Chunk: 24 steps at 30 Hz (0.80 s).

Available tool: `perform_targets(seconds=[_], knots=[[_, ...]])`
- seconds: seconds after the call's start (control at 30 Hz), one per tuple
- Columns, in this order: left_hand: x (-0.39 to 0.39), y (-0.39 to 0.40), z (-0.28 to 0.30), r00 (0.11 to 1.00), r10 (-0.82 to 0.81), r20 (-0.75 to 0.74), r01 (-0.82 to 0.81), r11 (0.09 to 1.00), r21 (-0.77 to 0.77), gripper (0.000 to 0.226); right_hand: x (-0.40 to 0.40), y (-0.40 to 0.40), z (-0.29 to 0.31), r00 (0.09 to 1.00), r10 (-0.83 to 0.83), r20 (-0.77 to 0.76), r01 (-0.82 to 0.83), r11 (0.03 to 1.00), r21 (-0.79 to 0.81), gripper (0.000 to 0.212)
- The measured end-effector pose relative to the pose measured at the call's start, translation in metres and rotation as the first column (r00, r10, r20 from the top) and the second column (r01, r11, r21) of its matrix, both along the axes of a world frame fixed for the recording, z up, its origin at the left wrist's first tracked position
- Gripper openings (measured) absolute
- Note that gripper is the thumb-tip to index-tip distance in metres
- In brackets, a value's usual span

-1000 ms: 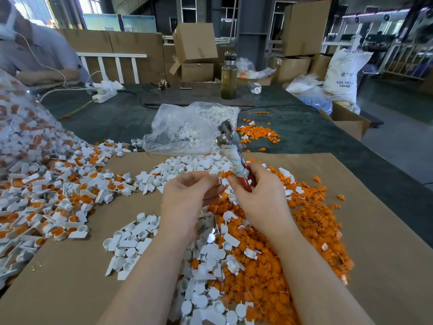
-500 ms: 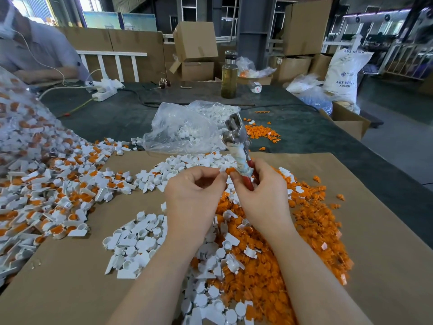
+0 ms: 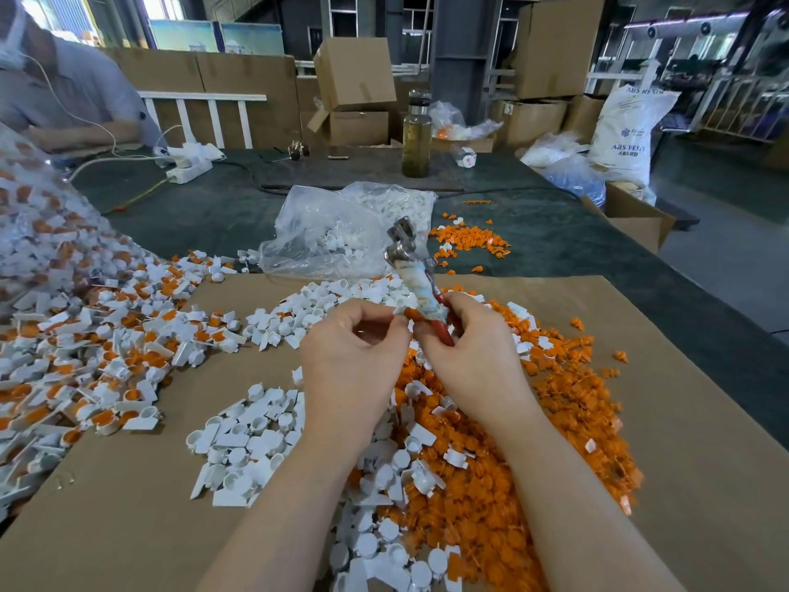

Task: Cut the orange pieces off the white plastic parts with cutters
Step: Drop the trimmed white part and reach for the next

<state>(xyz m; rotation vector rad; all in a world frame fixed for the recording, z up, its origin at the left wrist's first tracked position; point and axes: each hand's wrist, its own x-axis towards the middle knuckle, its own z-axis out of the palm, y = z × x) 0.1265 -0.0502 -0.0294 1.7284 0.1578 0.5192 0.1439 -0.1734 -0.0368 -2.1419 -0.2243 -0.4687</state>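
Right hand (image 3: 465, 343) grips red-handled cutters (image 3: 416, 275), head up; left hand (image 3: 354, 348) pinches a white plastic part (image 3: 401, 313) above the orange pieces (image 3: 491, 463) on the worktop (image 3: 704, 484). Sack (image 3: 632, 130) reads "ABS RESIN".

Even, diffuse daylight enters from windows (image 3: 166, 6) far beyond the left hand (image 3: 352, 356). Shadows beneath both hands are soft. Wide-angle distortion bends the edges; the heap left of the hands blurs.

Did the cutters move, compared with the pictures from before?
Yes. The cutters in the right hand tipped rightward: their metal head crossed the clear plastic bag toward its right edge.
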Motion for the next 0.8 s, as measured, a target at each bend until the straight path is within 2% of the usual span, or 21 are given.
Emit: perform_targets(seconds=[0.13, 0.23, 0.4, 0.53, 0.67, 0.8], knots=[[0.001, 0.003, -0.001, 1.0, 0.013, -0.016, -0.013, 0.999, -0.031, 0.014, -0.002, -0.001, 0.001, 0.997, 0.059, -0.041, -0.059, 0.998, 0.011, 0.007], [0.002, 0.005, 0.0, 0.999, -0.023, -0.033, 0.02, 0.997, -0.072, 0.012, -0.004, -0.004, 0.006, 0.985, 0.142, -0.096, -0.129, 0.983, 0.13, 0.003], [0.002, 0.008, 0.004, 0.991, -0.13, 0.025, 0.131, 0.927, -0.352, 0.007, -0.008, -0.021, 0.013, 0.929, 0.279, -0.242, -0.213, 0.94, 0.266, 0.014], [0.003, 0.009, 0.003, 0.988, -0.132, 0.076, 0.152, 0.881, -0.447, 0.006, -0.008, -0.029, 0.015, 0.884, 0.347, -0.315, -0.293, 0.934, 0.206, 0.024], [0.006, 0.013, 0.001, 0.987, -0.113, 0.112, 0.153, 0.867, -0.474, 0.007, -0.01, -0.027, 0.016, 0.852, 0.366, -0.375, -0.342, 0.931, 0.13, 0.04], [0.008, 0.017, 0.001, 0.985, -0.09, 0.149, 0.153, 0.857, -0.492, 0.008, -0.01, -0.026, 0.016, 0.825, 0.374, -0.424, -0.363, 0.925, 0.109, 0.043]])
